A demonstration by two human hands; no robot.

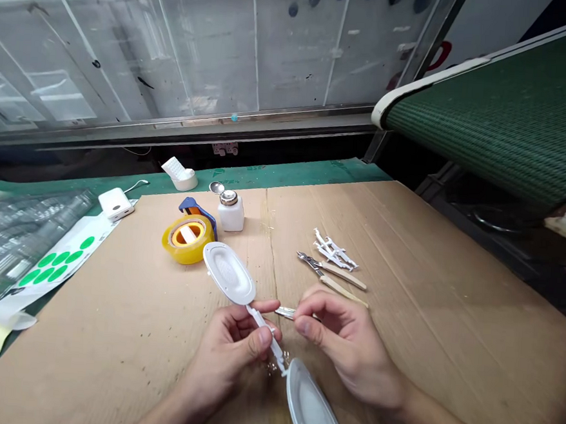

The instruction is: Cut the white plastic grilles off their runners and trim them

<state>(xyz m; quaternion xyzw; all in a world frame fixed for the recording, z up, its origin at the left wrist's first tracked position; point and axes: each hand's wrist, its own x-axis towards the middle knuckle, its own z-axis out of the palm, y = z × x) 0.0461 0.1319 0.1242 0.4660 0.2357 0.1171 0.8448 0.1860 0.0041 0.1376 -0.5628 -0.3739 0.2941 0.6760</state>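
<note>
My left hand (234, 351) pinches the thin middle bar of a white plastic part (229, 274) that has an oval shell at each end; one oval points up and left, the other (310, 408) lies near my wrist. My right hand (346, 342) is closed round a small metal tool (286, 312), whose tip points left toward the bar. Both hands hover just above the cardboard sheet (406, 246).
On the cardboard lie cream-handled nippers (331, 275), a pile of white plastic offcuts (333, 249), a yellow tape roll (189, 238) and a small white bottle (231, 209). A green-dot sticker sheet (59, 264) lies left. A green conveyor belt (503, 117) rises at right.
</note>
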